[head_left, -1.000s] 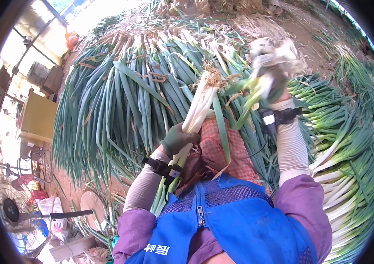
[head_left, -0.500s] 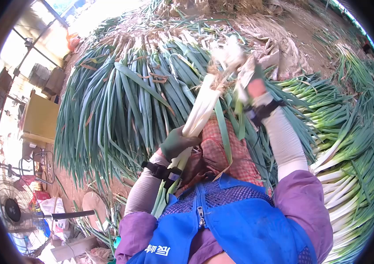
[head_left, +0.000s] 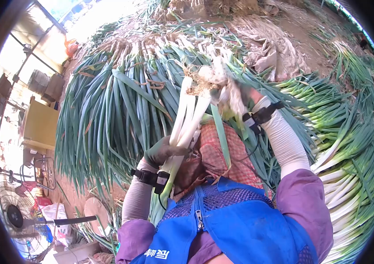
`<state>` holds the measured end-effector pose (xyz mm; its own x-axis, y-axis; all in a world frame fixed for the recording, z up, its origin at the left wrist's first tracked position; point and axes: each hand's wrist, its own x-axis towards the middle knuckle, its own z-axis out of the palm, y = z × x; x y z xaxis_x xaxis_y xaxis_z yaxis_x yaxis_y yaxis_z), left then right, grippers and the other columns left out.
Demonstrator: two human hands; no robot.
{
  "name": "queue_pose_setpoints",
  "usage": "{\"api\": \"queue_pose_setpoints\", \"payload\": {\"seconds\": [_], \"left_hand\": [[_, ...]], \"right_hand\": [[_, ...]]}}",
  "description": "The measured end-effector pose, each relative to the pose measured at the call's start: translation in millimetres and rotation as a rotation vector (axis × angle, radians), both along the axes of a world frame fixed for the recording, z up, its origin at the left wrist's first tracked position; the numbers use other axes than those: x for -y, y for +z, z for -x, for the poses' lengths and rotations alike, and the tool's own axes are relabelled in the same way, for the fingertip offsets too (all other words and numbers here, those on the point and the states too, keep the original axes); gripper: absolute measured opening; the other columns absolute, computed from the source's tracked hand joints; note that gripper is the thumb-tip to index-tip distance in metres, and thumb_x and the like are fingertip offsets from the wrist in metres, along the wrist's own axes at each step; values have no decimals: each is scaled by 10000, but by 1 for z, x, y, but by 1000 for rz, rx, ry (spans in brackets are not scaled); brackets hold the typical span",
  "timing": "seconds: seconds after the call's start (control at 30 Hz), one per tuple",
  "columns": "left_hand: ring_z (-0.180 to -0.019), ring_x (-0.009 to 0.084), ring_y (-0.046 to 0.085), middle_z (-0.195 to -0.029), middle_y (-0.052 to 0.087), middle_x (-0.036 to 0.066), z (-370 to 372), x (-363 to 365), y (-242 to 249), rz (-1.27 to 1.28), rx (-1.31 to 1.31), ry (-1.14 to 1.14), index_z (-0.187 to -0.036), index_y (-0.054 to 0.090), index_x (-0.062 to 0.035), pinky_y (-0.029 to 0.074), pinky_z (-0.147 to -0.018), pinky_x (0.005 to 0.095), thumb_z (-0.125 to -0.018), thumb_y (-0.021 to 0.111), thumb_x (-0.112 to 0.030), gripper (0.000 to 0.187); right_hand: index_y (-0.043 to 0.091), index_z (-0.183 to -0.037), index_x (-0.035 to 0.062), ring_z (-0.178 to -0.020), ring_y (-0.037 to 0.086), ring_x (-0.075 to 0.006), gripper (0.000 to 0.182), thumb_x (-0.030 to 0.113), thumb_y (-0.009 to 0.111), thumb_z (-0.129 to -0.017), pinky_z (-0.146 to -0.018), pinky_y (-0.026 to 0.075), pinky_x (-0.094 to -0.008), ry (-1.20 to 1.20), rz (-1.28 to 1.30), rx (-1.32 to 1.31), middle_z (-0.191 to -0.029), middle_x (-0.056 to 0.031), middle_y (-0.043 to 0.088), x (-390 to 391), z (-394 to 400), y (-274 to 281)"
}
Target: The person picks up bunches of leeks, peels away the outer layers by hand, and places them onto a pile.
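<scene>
Left hand (head_left: 165, 151) is closed round a small bunch of scallions (head_left: 188, 115), gripped below the white shafts, roots up and tilted, over the checked cloth (head_left: 220, 145). Right hand (head_left: 249, 97) is up beside the roots (head_left: 199, 82) with a pale, shaggy wad (head_left: 226, 88). Too blurred for us to tell how far its fingers are closed, or whether wad and roots touch.

Risks as we read them:
- White shafts stick out well past our grip. A hard sideways hit at the roots could lever them and snap or bruise one.
- Shafts fan apart at the top. Uneven pull could slide one out of the bunch; squeezing harder to stop that could crush the stems.
- Root tangle could snag the wad and drag the bunch along.
- Loose leaf (head_left: 221, 134) hangs between our arms, could catch and tear.
- Thin cable (head_left: 255, 152) by the right wrist strap (head_left: 264, 115) could hook foliage on a wide swing.
</scene>
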<state>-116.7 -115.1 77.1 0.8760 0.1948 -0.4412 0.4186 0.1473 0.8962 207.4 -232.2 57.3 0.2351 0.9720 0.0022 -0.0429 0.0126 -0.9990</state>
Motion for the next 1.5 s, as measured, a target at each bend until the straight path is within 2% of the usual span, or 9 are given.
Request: {"api": "queue_pose_setpoints", "payload": {"seconds": [0.1, 0.2, 0.47, 0.6, 0.67, 0.73, 1.07, 1.27, 1.5], "left_hand": [[-827, 135, 597, -915, 640, 27, 5, 1, 9, 33, 11, 8, -1076, 634, -17, 478, -747, 292, -729, 744, -185, 401], [-842, 137, 598, -934, 643, 29, 9, -2, 5, 9, 19, 4, -1088, 635, -18, 474, -767, 287, -720, 749, -190, 422], [-945, 134, 595, -1021, 647, 34, 20, 2, 2, 33, 21, -61, -1152, 626, -6, 460, -847, 274, -725, 770, -225, 501], [-916, 144, 606, -1014, 651, 40, 75, -21, -31, 4, -10, 137, -1180, 604, -5, 480, -830, 287, -733, 752, -151, 493], [-775, 147, 620, -888, 664, 57, 69, -21, -22, 90, -24, 288, -1065, 636, -6, 504, -734, 297, -720, 746, -131, 384], [-789, 148, 623, -892, 665, 54, 63, -30, -25, -69, -139, 263, -1028, 651, -12, 502, -737, 300, -717, 749, -136, 350], [-832, 160, 650, -892, 685, 69, 61, -33, -47, 0, -47, 170, -990, 654, 1, 514, -776, 307, -723, 749, -156, 324], [-831, 141, 623, -928, 662, 49, 60, -36, -62, 29, -4, 155, -1108, 611, 10, 509, -762, 288, -743, 736, -117, 406], [-819, 144, 620, -923, 664, 55, 60, -35, -66, 50, -38, 204, -1067, 630, 9, 511, -746, 302, -728, 766, -124, 389]], "right_hand": [[470, -1316, 27, -1057, 592, -192, 347, 183, 359, -1027, -930, 479, -329, 37, -237, 91, -1252, -95, 581, -9, 28, -27], [478, -1309, 51, -999, 596, -190, 343, 181, 423, -996, -852, 494, -328, 24, -27, -94, -1176, -68, 598, -4, -3, -27], [489, -1239, 39, -942, 596, -198, 309, 176, 452, -965, -808, 500, -325, -590, 269, 1102, -1104, -69, 593, 27, -131, 76], [495, -1204, 33, -913, 596, -202, 293, 174, 467, -949, -787, 503, -323, -934, 472, 1392, -1068, -69, 590, 128, -206, 131], [498, -1187, 30, -899, 595, -204, 285, 173, 475, -941, -776, 505, -322, -1016, 597, 1423, -1050, -69, 588, 175, -218, 137], [500, -1170, 27, -884, 595, -206, 278, 172, 482, -933, -765, 507, -321, -1050, 720, 1413, -1032, -70, 587, 215, -222, 128], [514, -1082, 12, -812, 595, -216, 244, 166, 519, -894, -711, 515, -317, -947, 1122, 1123, -943, -71, 580, 300, -149, 10], [523, -1030, 3, -769, 595, -222, 227, 163, 541, -870, -678, 519, -315, -929, 995, 1216, -889, -72, 576, 212, -175, 33], [532, -969, -8, -719, 595, -229, 212, 159, 567, -843, -641, 525, -312, -773, 58, 1660, -826, -72, 571, -124, -166, 215]]}}
